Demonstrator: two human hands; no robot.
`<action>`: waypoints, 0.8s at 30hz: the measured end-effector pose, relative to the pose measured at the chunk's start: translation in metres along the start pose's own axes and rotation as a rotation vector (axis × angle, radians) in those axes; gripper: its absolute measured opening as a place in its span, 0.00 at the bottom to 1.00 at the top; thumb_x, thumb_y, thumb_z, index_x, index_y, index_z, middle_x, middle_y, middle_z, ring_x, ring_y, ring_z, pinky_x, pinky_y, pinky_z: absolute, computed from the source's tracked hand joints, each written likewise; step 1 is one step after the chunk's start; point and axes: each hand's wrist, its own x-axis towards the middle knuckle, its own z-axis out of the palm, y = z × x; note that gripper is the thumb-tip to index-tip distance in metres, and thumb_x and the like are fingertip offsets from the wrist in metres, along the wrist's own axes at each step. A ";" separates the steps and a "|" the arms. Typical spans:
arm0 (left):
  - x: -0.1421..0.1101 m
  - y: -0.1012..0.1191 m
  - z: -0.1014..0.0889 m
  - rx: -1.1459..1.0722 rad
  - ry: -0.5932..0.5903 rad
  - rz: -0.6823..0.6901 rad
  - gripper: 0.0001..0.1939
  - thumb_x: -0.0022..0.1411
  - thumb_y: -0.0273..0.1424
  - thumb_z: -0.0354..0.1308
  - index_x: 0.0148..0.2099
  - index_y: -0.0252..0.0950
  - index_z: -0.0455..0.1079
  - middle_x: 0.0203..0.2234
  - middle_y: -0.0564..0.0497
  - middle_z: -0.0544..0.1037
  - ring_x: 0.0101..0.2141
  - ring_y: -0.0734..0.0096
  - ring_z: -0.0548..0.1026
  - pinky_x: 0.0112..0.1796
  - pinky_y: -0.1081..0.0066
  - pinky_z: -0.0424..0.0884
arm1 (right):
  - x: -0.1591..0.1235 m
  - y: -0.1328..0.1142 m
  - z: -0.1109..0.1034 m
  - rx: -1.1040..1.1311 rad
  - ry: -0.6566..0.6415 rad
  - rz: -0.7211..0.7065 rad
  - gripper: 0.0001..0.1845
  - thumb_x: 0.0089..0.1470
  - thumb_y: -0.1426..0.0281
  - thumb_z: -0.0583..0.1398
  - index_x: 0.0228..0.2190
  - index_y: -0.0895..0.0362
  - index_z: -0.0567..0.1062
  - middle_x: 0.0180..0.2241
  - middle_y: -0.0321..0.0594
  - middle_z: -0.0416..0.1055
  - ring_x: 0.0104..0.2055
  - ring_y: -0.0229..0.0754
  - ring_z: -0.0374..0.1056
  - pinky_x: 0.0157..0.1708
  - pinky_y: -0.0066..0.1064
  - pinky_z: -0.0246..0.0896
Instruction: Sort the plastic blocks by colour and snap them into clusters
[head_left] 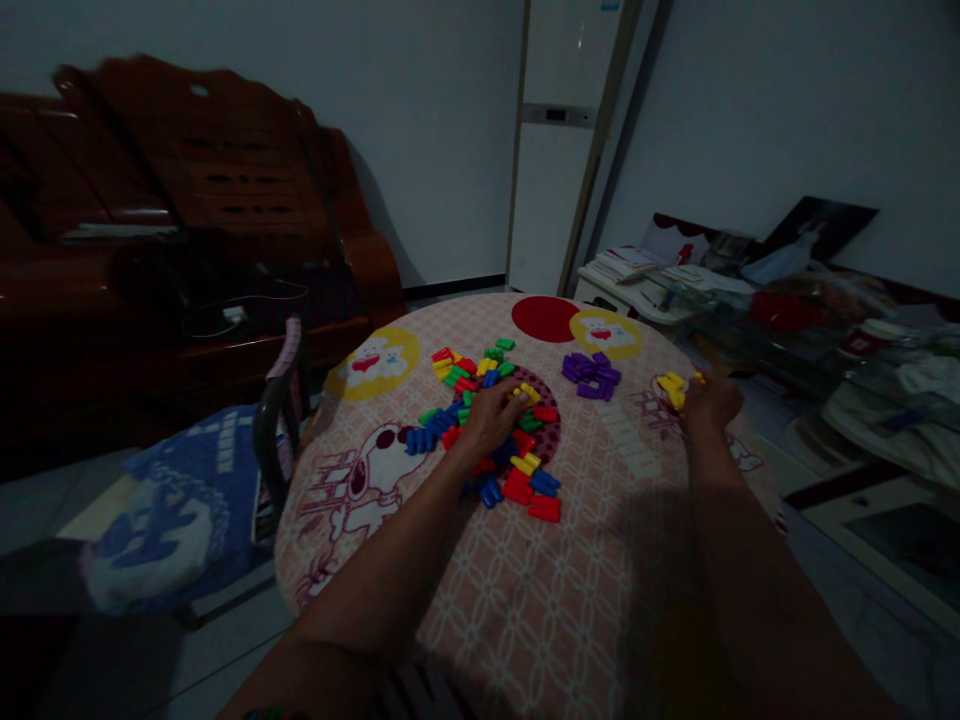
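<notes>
Dark, glossy wood looming on the left: a carved sofa (232, 150) backed up against the wall. Straight to centre stage, the round table (525, 560), dressed in a pinkish patterned cloth with a cartoon dog, a red circle and yellow ovals. Behind it, a tall white appliance (551, 190) with a small dark display. Over on the right, a low stand (877, 430), loaded with papers, plastic bags and other clutter. Just off the table's left side, a chair (271, 425) with a blue cover (169, 520) over the seat.

And mid-table, a mixed heap (525, 442) of plastic blocks, red, blue, green and yellow! Right over it, the left hand (491, 415), reaching across. Out by the table's right edge, the right hand (714, 402), well apart from the heap. Between heap and right hand, a purple cluster (581, 368), bunched close. Smaller again, a yellow group (673, 390), just beside the right hand.

Down to single pieces: at the left fingertips, one yellow block (530, 393), touched for sure; gripped or not, cannot tell. On the right, thumb and finger pinched on another yellow block (699, 377).
</notes>
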 end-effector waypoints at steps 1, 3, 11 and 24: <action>0.000 0.000 0.000 0.023 0.000 0.015 0.14 0.67 0.39 0.52 0.42 0.37 0.76 0.28 0.50 0.78 0.28 0.65 0.75 0.31 0.68 0.70 | 0.004 0.003 0.001 -0.028 -0.025 0.019 0.19 0.55 0.70 0.55 0.44 0.59 0.80 0.41 0.53 0.77 0.43 0.54 0.73 0.44 0.45 0.63; -0.001 0.000 0.000 0.052 0.009 0.044 0.14 0.68 0.39 0.52 0.43 0.38 0.76 0.27 0.51 0.78 0.27 0.66 0.74 0.31 0.69 0.69 | 0.009 0.005 0.002 -0.053 -0.069 0.039 0.18 0.54 0.72 0.55 0.42 0.58 0.80 0.40 0.52 0.76 0.43 0.53 0.72 0.43 0.44 0.63; -0.001 0.002 0.000 0.119 -0.020 0.114 0.17 0.67 0.36 0.53 0.53 0.38 0.76 0.38 0.47 0.81 0.36 0.63 0.77 0.40 0.66 0.72 | -0.021 -0.041 -0.007 0.016 -0.143 -0.078 0.15 0.53 0.70 0.57 0.38 0.62 0.81 0.41 0.56 0.76 0.49 0.56 0.71 0.48 0.47 0.63; -0.003 0.011 -0.001 0.178 -0.157 0.176 0.13 0.67 0.35 0.57 0.49 0.37 0.78 0.39 0.45 0.81 0.40 0.61 0.78 0.44 0.64 0.72 | -0.146 -0.148 -0.029 0.892 -0.784 -0.405 0.16 0.54 0.59 0.63 0.38 0.56 0.83 0.36 0.41 0.81 0.36 0.45 0.75 0.36 0.33 0.70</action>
